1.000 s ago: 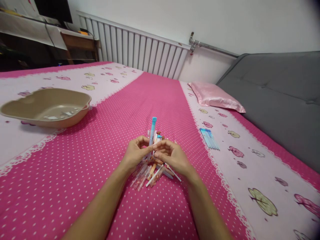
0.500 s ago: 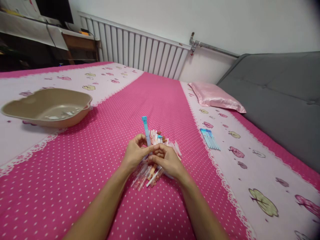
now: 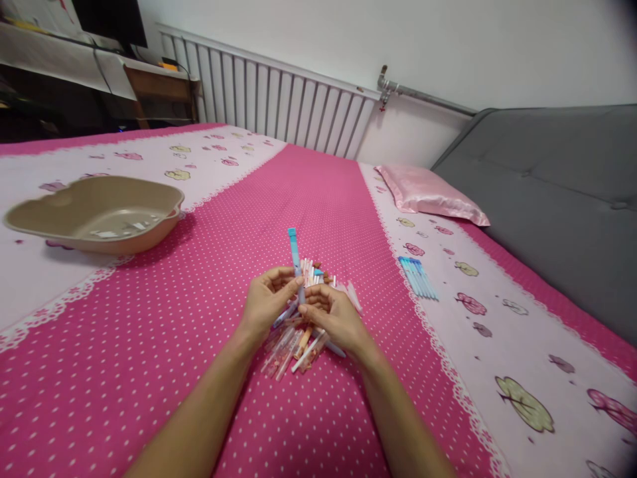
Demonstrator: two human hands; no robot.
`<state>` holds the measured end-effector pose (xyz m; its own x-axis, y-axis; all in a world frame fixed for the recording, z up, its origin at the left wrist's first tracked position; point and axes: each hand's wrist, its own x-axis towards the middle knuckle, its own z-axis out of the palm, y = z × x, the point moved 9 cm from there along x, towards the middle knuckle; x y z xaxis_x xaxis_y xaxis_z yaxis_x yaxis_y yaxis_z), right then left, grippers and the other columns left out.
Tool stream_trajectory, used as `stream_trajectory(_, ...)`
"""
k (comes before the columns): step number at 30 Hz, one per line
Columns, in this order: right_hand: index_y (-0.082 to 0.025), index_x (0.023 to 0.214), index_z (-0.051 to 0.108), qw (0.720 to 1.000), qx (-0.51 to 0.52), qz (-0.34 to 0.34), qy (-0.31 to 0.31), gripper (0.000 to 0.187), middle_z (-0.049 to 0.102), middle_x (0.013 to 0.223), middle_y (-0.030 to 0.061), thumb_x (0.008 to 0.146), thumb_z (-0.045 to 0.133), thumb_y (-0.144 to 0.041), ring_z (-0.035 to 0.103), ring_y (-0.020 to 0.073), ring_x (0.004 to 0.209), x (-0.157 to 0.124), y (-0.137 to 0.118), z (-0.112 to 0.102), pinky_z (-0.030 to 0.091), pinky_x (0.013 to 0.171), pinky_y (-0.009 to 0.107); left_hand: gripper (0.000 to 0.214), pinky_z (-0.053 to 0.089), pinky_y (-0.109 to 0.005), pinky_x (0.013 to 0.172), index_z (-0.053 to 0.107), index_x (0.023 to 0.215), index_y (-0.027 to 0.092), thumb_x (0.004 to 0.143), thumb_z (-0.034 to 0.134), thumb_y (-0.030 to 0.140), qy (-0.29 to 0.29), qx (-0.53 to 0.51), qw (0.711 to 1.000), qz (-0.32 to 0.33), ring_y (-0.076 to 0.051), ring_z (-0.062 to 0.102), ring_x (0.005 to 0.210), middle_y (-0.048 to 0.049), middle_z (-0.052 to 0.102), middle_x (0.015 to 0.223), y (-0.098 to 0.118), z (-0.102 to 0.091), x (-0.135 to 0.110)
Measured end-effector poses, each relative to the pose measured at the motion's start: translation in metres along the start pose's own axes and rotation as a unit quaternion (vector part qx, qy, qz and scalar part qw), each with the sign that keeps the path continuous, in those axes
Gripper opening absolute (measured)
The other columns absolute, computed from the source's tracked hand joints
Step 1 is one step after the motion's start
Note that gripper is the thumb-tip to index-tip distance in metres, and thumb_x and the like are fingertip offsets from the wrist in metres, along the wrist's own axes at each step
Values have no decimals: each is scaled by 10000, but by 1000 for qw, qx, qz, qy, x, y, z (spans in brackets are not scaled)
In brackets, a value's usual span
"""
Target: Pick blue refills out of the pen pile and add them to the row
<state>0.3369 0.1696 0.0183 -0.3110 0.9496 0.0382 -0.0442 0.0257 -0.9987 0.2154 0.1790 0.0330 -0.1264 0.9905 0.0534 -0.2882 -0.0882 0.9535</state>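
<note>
A slim blue pen (image 3: 294, 251) stands nearly upright between my two hands, its squarish bright-blue top pointing away from me. My left hand (image 3: 269, 297) pinches the pen's middle between thumb and fingers. Lower down, my right hand (image 3: 336, 312) has its thumb and curled fingers closed at the pen's bottom end. Under and around both hands spreads a loose pile of pen parts (image 3: 283, 352): clear tubes, white sticks, and some orange, brown and blue pieces. My hands hide part of this pile. To the right lies a neat row of several blue pens (image 3: 418, 279).
A beige basin (image 3: 94, 232) with some small whitish pieces inside sits on the left of the bed. The pink polka-dot bedspread (image 3: 199, 299) lies beneath everything. A pink pillow (image 3: 430, 194) rests by the grey headboard (image 3: 547, 166); a radiator (image 3: 269, 93) lines the wall.
The pen has shifted slightly right and up. My hands have moved a little apart along it, uncovering more of its lower length and a bluish piece in the pile.
</note>
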Motion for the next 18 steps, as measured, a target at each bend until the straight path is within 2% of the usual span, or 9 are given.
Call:
stream_trajectory(6, -171, 771, 616, 999, -36, 6, 30, 247, 621, 697, 2, 630, 761, -313, 592, 126, 625, 0, 0, -5, 477, 606, 264, 379, 488, -244, 573, 662, 735, 145, 516, 822, 409, 27, 36, 999, 14, -148, 607, 614, -39, 679, 696, 3, -6, 0)
stream_trajectory(18, -168, 721, 622, 997, -3, 15, 74, 174, 618, 616, -5, 617, 728, -259, 575, 124, 538, 0, 3, -11, 482, 546, 265, 377, 480, -229, 568, 680, 760, 140, 520, 835, 387, 8, 15, 1000, 5, -130, 605, 596, -36, 693, 718, 1, -4, 1)
